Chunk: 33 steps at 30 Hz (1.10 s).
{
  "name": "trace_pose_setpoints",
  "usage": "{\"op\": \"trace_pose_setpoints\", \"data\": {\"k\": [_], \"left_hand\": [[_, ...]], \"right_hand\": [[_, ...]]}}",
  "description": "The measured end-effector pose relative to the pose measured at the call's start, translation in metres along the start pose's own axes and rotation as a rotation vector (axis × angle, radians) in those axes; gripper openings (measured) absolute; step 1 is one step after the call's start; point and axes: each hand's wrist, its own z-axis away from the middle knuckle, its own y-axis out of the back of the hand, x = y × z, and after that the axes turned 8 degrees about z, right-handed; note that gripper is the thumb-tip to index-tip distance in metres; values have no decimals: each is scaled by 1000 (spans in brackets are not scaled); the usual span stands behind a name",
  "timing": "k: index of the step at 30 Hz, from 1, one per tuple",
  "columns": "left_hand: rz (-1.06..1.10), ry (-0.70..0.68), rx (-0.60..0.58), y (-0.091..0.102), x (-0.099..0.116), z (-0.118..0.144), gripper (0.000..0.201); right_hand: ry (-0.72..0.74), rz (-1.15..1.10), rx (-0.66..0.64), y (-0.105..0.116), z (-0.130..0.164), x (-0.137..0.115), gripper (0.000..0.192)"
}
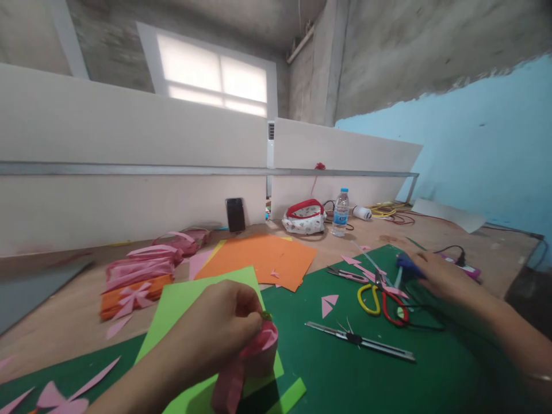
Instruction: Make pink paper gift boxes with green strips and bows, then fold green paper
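Left hand (230, 313) grip pinching pink coil (260, 357), lower center, right hand (435, 275) at blue tool (409, 266), middle right, grip too blurred to tell

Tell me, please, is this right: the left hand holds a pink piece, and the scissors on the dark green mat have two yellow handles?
Not quite: the head view shows the scissors on the dark green mat with one handle yellow and the other red. The left hand does hold a pink piece.
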Motion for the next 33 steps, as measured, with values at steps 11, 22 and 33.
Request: {"op": "trace_pose_setpoints", "data": {"k": [11,22,33], "left_hand": [[37,-75,41,-4,-10,-4,18],[105,-114,27,-7,-23,-13,15],[111,-47,-40,1,-13,-3,20]], "right_hand": [[198,-1104,-308,71,-12,-228,9],[342,-999,-282,80,-13,-228,13],[634,-787,-122,80,-22,-222,20]]}}
